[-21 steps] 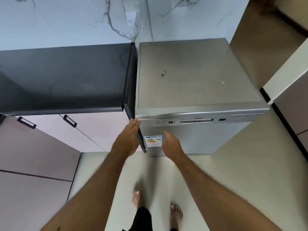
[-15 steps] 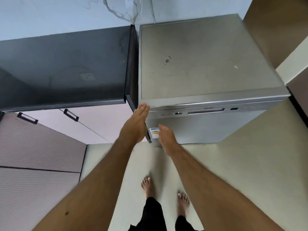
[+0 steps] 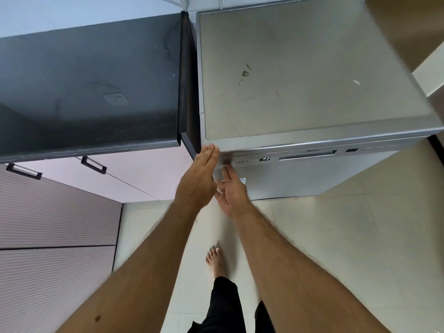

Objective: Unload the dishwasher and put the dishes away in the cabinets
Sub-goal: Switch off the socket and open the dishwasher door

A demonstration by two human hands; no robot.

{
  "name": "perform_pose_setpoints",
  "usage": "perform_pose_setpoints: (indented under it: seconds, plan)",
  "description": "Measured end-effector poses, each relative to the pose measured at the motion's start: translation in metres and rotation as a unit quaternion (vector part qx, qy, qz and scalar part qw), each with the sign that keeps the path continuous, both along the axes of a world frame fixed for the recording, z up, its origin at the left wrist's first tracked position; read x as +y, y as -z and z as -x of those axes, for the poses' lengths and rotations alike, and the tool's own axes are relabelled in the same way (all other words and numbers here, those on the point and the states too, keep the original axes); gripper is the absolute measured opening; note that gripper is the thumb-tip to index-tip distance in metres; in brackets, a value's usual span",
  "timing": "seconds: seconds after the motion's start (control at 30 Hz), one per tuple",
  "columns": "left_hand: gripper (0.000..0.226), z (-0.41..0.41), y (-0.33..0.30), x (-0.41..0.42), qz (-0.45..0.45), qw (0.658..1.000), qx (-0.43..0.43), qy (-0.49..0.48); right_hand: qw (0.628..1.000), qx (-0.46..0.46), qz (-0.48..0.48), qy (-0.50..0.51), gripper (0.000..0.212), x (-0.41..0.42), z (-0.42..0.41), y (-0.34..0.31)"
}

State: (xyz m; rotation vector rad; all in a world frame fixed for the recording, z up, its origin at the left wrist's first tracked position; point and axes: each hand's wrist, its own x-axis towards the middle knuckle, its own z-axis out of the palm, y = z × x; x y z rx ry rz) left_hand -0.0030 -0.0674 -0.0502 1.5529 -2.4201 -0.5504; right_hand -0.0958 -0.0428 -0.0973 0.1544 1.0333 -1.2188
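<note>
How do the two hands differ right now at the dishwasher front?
The left hand is flat with fingers pressed together, its tips up at the top left corner of the dishwasher; the right hand is loosely open with fingers spread. The left hand sits higher, at the top edge; the right hand is lower, a fingertip up by the buttons of the control strip. Contact is unclear for both. Both are empty, and the door looks closed.

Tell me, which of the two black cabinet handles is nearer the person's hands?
The right-hand handle, below the dark countertop's front edge; the other handle sits further left, away from both hands.
</note>
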Motion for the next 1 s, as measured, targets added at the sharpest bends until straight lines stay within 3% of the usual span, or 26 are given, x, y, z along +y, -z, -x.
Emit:
perform_pose_setpoints:
  seconds: [0.23,0.43,0.8,0.9,1.0]
  plan:
    - [0.072,0.012,-0.003,0.011,0.009,1.000,0.013,-0.020,0.999,-0.029,0.012,0.029,0.040,0.002,0.007,0.003]
    - [0.068,0.019,-0.009,0.015,-0.013,0.998,0.023,-0.048,0.998,-0.053,-0.003,0.042,0.056,0.002,0.007,0.005]
    - [0.068,0.021,-0.015,0.014,-0.026,0.998,0.009,-0.058,0.998,-0.061,-0.008,0.001,0.046,0.006,0.012,-0.011]
    - [0.067,0.020,-0.012,0.011,-0.030,0.997,-0.017,-0.063,0.999,-0.037,0.006,-0.028,0.058,0.009,0.015,-0.020]
    - [0.066,0.019,-0.011,0.007,-0.025,0.997,-0.041,-0.057,0.999,0.030,0.003,-0.028,0.044,0.008,0.026,-0.025]
